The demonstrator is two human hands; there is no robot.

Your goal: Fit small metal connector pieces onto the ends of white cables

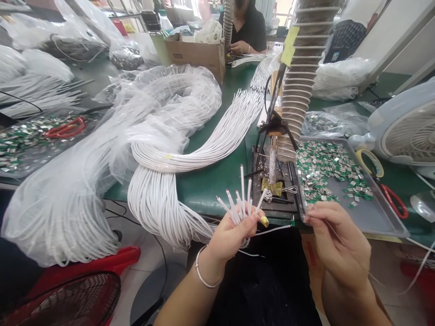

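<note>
My left hand (231,237) grips a fanned bunch of white cables (242,199), their tips pointing up, with a thin lead running right toward a small green-tipped end (292,221). My right hand (340,240) hangs pinched at the front corner of a metal tray (384,217) of small green-and-silver pieces (331,170). Anything between its fingertips is too thin to make out. Long coils of white cable (159,199) lie on the green bench (217,181) left of my hands, partly inside clear plastic bags (64,213). A gold-coloured clamp fixture (272,186) stands directly ahead.
A ribbed extraction duct (301,81) rises behind the fixture. Across the bench, a co-worker (244,34) handles cables beside a cardboard box (195,56). A white fan (408,131) stands far right, red-handled scissors (394,201) lie beside the tray, and a red stool (71,280) sits lower left.
</note>
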